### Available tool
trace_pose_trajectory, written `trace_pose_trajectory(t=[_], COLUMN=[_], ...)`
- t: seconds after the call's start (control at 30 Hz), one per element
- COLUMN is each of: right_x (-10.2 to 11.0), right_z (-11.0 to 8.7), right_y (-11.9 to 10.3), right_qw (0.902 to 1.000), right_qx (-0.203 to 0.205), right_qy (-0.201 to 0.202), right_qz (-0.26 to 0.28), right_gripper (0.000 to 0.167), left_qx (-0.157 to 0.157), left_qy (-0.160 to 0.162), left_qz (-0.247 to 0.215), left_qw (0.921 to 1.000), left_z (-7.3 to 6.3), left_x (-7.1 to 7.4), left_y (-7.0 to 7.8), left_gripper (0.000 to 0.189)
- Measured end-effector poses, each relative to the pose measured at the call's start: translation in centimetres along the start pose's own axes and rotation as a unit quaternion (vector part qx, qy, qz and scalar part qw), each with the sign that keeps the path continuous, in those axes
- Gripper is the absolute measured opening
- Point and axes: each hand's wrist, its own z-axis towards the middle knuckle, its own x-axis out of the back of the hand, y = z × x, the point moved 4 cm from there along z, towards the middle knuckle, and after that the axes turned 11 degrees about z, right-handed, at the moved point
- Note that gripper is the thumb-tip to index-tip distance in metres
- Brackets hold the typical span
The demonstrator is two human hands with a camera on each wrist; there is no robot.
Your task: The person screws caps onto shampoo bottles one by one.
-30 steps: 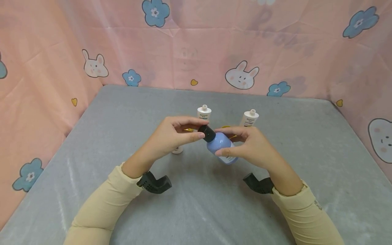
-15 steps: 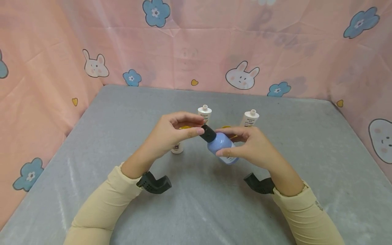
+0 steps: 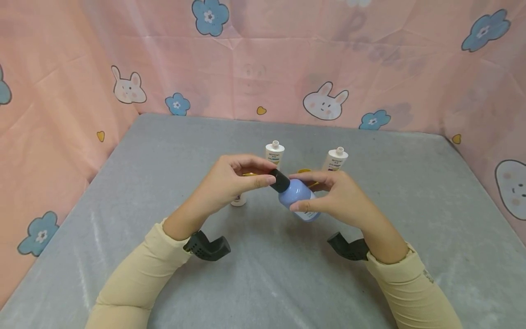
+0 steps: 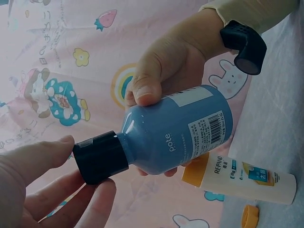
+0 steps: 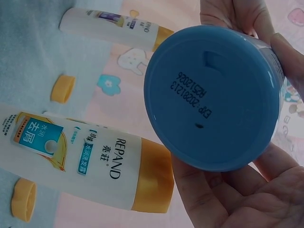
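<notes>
A blue bottle (image 3: 294, 193) with a black cap (image 3: 281, 181) is held tilted above the table, its cap toward the upper left. My right hand (image 3: 342, 197) grips the bottle's body, thumb on the near side. With thumb and fingertips, my left hand (image 3: 230, 182) pinches the cap, which sits on the bottle's neck in the left wrist view. The right wrist view shows the bottle's flat base (image 5: 213, 99) with printed numbers. Behind the hands stand two white bottles, one left (image 3: 275, 153) and one right (image 3: 336, 160), with bare necks.
Another white bottle (image 3: 239, 200) is mostly hidden under the left hand. A yellow cap (image 5: 63, 89) and a second yellow cap (image 5: 23, 199) lie on the grey tabletop (image 3: 263, 283). A pink printed cloth (image 3: 246, 68) hangs behind and at the sides.
Half a second ago my left fingers were spread and partly lifted off the black cap; now they have closed on it again. The right hand and the blue bottle have barely moved.
</notes>
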Motion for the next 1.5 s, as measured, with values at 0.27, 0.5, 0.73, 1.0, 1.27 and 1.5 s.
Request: trace_pose_trajectory(t=[0.27, 0.5, 0.73, 1.0, 1.27, 1.5], right_x=[0.05, 0.14, 0.15, 0.14, 0.17, 0.18], right_z=[-0.06, -0.04, -0.05, -0.04, -0.03, -0.06], right_y=[0.07, 0.22, 0.19, 0.04, 0.01, 0.12], right_qw=[1.0000, 1.0000, 1.0000, 1.0000, 1.0000, 0.9999], right_qx=[0.006, 0.008, 0.004, 0.004, 0.000, -0.009], right_qy=[-0.001, -0.002, -0.002, -0.005, -0.006, -0.008], right_qz=[-0.004, -0.005, -0.005, -0.004, -0.004, -0.006], right_gripper=[0.049, 0.050, 0.051, 0.051, 0.051, 0.051], left_qx=[-0.008, -0.024, -0.031, 0.001, 0.000, 0.003], left_qy=[-0.018, -0.035, -0.042, -0.012, -0.001, -0.003], left_qz=[-0.009, -0.021, -0.039, -0.034, -0.011, -0.002], left_qw=[0.9998, 0.9989, 0.9979, 0.9993, 0.9999, 1.0000], left_z=[-0.02, -0.08, -0.12, -0.15, -0.21, -0.18], left_x=[-0.18, -0.32, -0.29, -0.11, -0.20, -0.24], left_y=[-0.06, 0.05, 0.20, 0.15, 0.39, 0.24], left_gripper=[0.029, 0.030, 0.037, 0.036, 0.032, 0.027])
